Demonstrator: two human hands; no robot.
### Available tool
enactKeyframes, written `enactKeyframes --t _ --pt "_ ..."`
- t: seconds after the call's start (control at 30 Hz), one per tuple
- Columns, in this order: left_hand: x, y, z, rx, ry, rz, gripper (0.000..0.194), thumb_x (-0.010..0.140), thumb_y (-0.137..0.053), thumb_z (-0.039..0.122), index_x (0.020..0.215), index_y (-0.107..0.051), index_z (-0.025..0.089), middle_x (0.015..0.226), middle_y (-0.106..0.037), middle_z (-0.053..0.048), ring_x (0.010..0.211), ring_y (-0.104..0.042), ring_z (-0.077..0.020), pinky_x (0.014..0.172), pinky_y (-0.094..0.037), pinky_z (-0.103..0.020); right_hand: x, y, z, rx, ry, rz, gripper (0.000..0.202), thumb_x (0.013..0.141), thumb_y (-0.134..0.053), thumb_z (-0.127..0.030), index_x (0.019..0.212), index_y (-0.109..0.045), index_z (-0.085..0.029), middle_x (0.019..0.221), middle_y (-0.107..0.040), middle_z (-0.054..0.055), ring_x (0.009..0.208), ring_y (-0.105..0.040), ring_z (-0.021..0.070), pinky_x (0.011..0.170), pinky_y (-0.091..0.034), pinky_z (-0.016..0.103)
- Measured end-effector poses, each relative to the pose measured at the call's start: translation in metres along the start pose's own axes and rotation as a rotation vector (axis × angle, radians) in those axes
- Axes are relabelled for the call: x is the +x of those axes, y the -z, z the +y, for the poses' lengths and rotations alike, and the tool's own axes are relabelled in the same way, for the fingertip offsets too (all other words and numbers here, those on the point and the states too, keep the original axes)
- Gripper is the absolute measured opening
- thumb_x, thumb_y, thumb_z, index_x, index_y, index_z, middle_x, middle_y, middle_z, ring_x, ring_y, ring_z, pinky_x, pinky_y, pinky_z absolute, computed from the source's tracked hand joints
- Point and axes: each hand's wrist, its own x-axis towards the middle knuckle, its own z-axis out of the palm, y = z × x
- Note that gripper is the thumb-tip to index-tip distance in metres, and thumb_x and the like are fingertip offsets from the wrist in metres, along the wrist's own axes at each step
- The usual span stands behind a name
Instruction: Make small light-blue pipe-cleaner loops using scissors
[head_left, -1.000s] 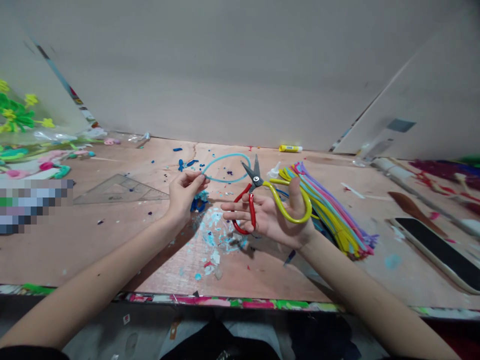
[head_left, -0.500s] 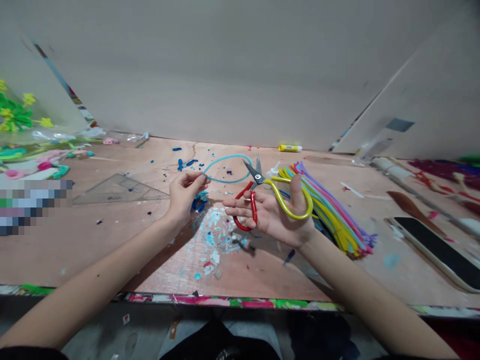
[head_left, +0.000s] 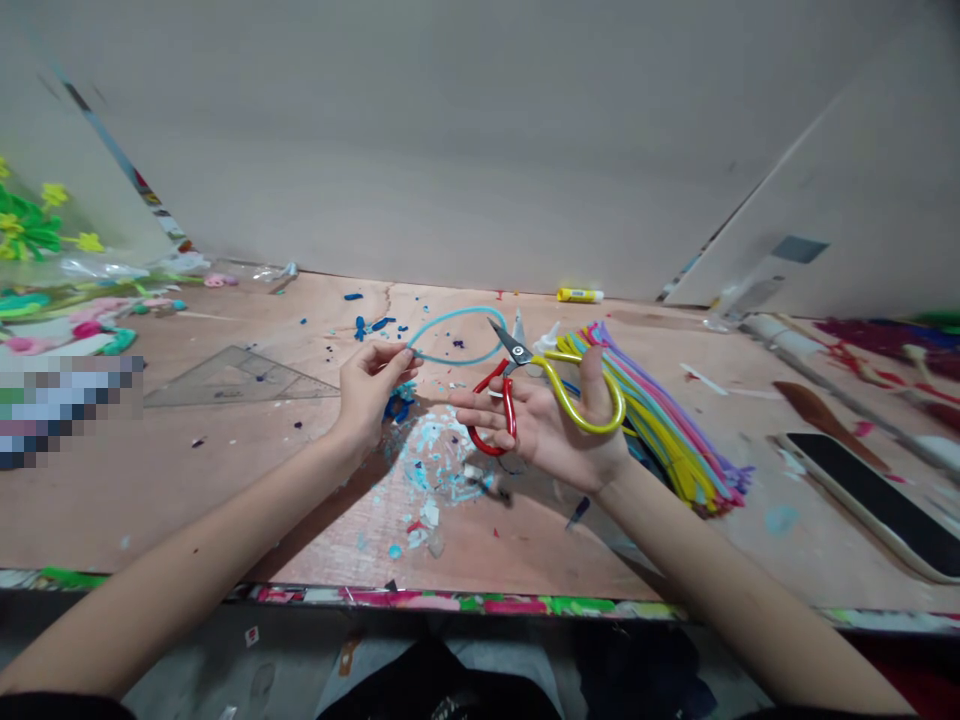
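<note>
Between thumb and forefinger, my left hand [head_left: 369, 390] pinches a light-blue pipe cleaner [head_left: 450, 315] bent into a loop. The loop stretches right to the scissor blades. My right hand [head_left: 559, 425] is palm up, with the scissors [head_left: 519, 352] hanging on its thumb and fingers. One scissor handle is yellow and the other red; the blades stand apart, pointing away from me. Blue clippings [head_left: 401, 405] lie beneath my hands. A bundle of coloured pipe cleaners [head_left: 679, 450] lies just beyond and right of my right hand.
A clear set square [head_left: 240, 385] lies on the left of the wooden table [head_left: 187, 520]. At the back is a yellow glue stick [head_left: 579, 296]. A phone [head_left: 874, 500] and a brown wooden tool [head_left: 825, 420] are on the right. Green and yellow craft flowers [head_left: 34, 220] stand far left.
Almost nothing differs. The scissors have shifted very slightly, and both hands keep their hold.
</note>
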Motion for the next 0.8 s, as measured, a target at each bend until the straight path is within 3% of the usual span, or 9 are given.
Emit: enactKeyframes --t 0.33,0.5,0.63,0.8 --pt "-0.002 -0.002 0.002 0.025 0.006 -0.019 0.016 0.073 -0.077 0.025 0.079 -0.065 0.017 0.077 -0.068 -0.002 0.077 -0.07 -0.0147 0.079 -0.055 -0.029 0.002 0.004 0.0 0.044 0.091 0.075 0.069 0.083 -0.042 -0.079 0.102 -0.062 -0.015 0.118 -0.066 0.017 0.109 -0.063 0.0248 0.078 -0.057 0.032" --pt "-0.007 -0.005 0.004 0.044 0.024 -0.051 0.015 0.074 -0.077 0.026 0.08 -0.067 0.017 0.078 -0.07 -0.003 0.079 -0.07 -0.016 0.076 -0.056 -0.029 0.002 0.003 -0.001 0.116 0.154 0.16 0.058 0.088 -0.045 -0.072 0.09 -0.061 -0.016 0.099 -0.069 0.011 0.087 -0.065 0.0174 0.067 -0.057 0.025" --pt "-0.01 -0.007 0.007 0.062 0.026 -0.074 0.011 0.075 -0.076 0.024 0.078 -0.067 0.018 0.077 -0.07 -0.003 0.079 -0.07 -0.0167 0.075 -0.056 -0.029 0.003 -0.001 -0.004 0.18 0.191 0.212 0.051 0.091 -0.045 -0.066 0.081 -0.057 -0.018 0.078 -0.063 0.005 0.068 -0.059 0.0126 0.062 -0.056 0.022" --pt "-0.013 -0.01 0.013 0.104 0.033 -0.081 0.007 0.076 -0.073 0.02 0.074 -0.067 0.018 0.075 -0.07 -0.004 0.076 -0.07 -0.0173 0.07 -0.054 -0.028 0.003 0.003 -0.004 0.232 0.213 0.263 0.049 0.093 -0.045 -0.064 0.079 -0.055 -0.019 0.066 -0.055 0.0 0.054 -0.051 0.0096 0.049 -0.051 0.018"
